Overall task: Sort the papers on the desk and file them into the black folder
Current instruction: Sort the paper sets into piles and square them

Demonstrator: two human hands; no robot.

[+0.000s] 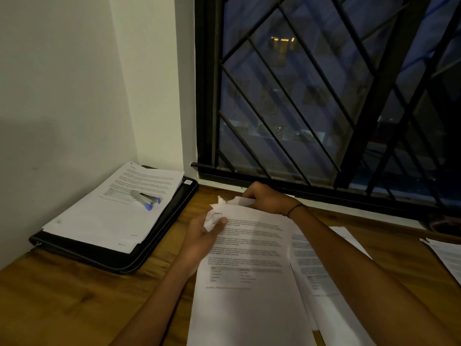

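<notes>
Both hands at the far top corner of a printed sheet set (249, 258) lying on the tabletop (62, 303); left hand (202, 236) with thumb pressed on the crumpled corner, fingers curled under it, pinching the paper; right hand (264, 198) curled over the far edge, fingers gripping the ragged top; corner already creased and apparently torn; risk judged: more pull between the two hands could rip the corner further or separate the pages unevenly, cause being opposed tugging on thin paper; second risk: loose sheets (324, 270) just beside on the right, partly overlapped, could be dragged or mixed out of order if the held set slides; more pages (446, 255) at the far right edge, well apart; black folder (154, 236) at the left against the wall, closed as far as visible, contents hidden; stack of printed pages (109, 211) resting on top of it, not inside; stapler (146, 199), grey with blue ends, lying on that stack, could slide off if the folder is opened without clearing it; barred window (324, 96) behind, dark outside; dim light makes fine print unreadable.
</notes>
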